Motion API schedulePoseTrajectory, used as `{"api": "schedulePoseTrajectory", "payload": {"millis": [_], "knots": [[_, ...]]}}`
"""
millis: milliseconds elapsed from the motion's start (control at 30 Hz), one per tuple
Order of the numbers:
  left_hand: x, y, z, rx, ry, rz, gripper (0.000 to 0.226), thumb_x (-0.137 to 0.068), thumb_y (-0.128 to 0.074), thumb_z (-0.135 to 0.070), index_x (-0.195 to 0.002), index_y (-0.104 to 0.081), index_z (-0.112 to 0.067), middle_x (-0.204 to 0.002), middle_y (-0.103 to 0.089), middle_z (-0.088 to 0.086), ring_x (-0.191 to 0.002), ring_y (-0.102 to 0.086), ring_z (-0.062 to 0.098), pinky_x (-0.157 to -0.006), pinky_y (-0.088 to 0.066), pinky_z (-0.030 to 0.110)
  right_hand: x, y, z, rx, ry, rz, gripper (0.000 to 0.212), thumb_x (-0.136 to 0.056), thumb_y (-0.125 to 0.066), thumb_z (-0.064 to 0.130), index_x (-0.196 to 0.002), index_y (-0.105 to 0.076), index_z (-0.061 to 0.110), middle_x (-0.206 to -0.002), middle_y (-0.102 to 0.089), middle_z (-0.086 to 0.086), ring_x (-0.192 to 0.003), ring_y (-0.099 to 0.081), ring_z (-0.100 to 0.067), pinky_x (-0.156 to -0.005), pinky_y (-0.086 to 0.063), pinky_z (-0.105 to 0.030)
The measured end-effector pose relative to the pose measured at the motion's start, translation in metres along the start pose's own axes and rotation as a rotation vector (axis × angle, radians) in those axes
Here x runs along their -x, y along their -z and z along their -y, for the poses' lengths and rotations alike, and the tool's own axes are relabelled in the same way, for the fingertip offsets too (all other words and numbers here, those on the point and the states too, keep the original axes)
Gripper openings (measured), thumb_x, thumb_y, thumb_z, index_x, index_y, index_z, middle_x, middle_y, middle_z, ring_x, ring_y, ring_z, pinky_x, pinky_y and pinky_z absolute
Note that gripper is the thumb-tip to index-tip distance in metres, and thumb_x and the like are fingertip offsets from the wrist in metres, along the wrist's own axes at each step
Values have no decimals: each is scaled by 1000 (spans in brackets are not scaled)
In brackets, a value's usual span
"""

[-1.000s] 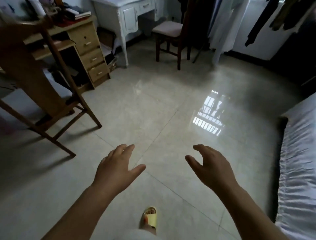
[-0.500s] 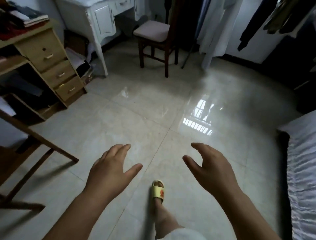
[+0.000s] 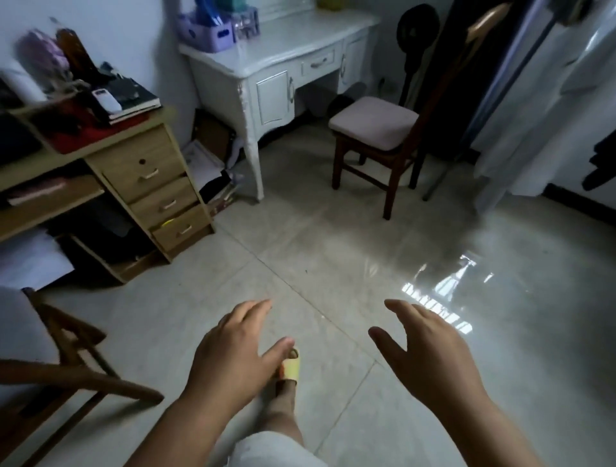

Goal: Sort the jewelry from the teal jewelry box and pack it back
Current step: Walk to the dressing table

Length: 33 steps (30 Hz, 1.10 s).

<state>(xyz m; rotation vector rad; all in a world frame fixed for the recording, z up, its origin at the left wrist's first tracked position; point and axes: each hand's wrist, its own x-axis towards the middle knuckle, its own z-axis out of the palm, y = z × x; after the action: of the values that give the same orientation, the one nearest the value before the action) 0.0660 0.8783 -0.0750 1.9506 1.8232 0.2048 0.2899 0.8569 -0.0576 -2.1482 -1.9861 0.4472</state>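
My left hand (image 3: 233, 356) and my right hand (image 3: 430, 350) are held out in front of me above the tiled floor, both palm down with fingers spread and nothing in them. A teal object (image 3: 238, 4) shows at the very top edge on the white dressing table (image 3: 286, 50), cut off by the frame; I cannot tell whether it is the jewelry box. No jewelry is visible. Below my left hand, my foot in a yellow slipper (image 3: 291, 365) is on the floor.
A wooden desk with three drawers (image 3: 156, 190) stands at the left, piled with books and clutter. A cushioned wooden chair (image 3: 376, 133) sits by the dressing table. A purple basket (image 3: 208, 31) is on the table. A folding wooden frame (image 3: 73, 363) is lower left. Clothes hang at right.
The view has swung left and up, so the white dressing table and wooden desk come into fuller view and the bed at right is gone. My foot has stepped forward. Both hands stay spread and empty.
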Motion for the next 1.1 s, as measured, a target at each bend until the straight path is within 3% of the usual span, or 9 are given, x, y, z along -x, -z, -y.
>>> {"api": "schedulePoseTrajectory", "payload": {"millis": [167,267,433,633,833,1000,1100], "knots": [[-153,28,33,8,80,-8,63,-84,-48,-56,-139,-28,-30,-145,-35,-10,-125,-42,12,-92,-39,26,-158,-1,17,-14,-29,5,51,-85,-54,48,-129,-50,23,-124,-62,5,-109,-58,-19,-84,-41,-28],[-254,63,37,-24,74,-13,64,-85,-47,-56,-140,-28,-29,-145,-35,-9,-126,-42,14,-91,-40,28,-257,14,25,19,-33,0,50,-86,-51,50,-130,-47,27,-126,-60,9,-115,-54,-16,-84,-42,-27],[-404,103,10,-72,-36,-8,63,-85,-47,-55,-139,-30,-29,-144,-35,-9,-128,-39,14,-95,-38,31,-388,42,17,39,-69,-18,51,-86,-50,51,-131,-46,27,-130,-57,10,-120,-51,-14,-88,-39,-25],[-562,96,-40,-70,-105,32,63,-83,-47,-57,-138,-31,-31,-144,-35,-13,-126,-43,13,-93,-38,30,-532,53,-36,55,-179,-37,49,-84,-54,49,-126,-50,24,-124,-62,6,-113,-56,-19,-82,-43,-27],[-715,106,-85,-67,-28,34,63,-82,-48,-59,-137,-32,-32,-144,-34,-15,-125,-43,12,-92,-41,30,-709,75,-77,75,-110,42,51,-86,-50,50,-131,-42,27,-126,-59,6,-110,-57,-16,-83,-45,-27],[-830,154,-112,-47,-9,-72,61,-82,-50,-57,-136,-35,-31,-141,-39,-15,-126,-42,9,-95,-39,29,-853,102,-72,90,-15,118,52,-87,-46,52,-134,-37,30,-131,-54,9,-118,-52,-15,-87,-42,-27],[-885,172,-100,-31,93,-106,61,-83,-50,-56,-136,-35,-30,-141,-39,-14,-127,-42,10,-93,-41,30,-933,105,-56,70,57,164,48,-86,-49,51,-128,-44,28,-126,-58,7,-113,-55,-17,-78,-41,-28]]}}
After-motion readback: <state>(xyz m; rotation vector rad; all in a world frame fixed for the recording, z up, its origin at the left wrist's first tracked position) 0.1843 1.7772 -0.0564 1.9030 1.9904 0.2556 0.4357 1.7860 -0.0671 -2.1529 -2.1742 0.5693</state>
